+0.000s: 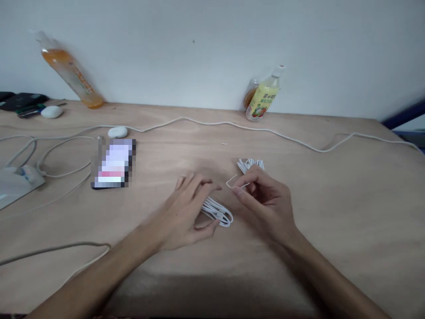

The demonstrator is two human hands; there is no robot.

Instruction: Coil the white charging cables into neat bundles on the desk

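A coiled white cable lies on the wooden table, partly under my left hand. That hand's thumb and fingers are spread around the coil, the thumb tip by its near edge; the palm side is hidden. Between the thumb and index finger of my right hand a thin, bent white twist tie is pinched. Just behind the right hand sits a second bundle of white cable, its near part covered by the fingers.
A phone and a white earbud case lie to the left. A long white cord crosses the table. An orange drink bottle and a yellow-labelled bottle lean near the wall. Loose cables spread at far left.
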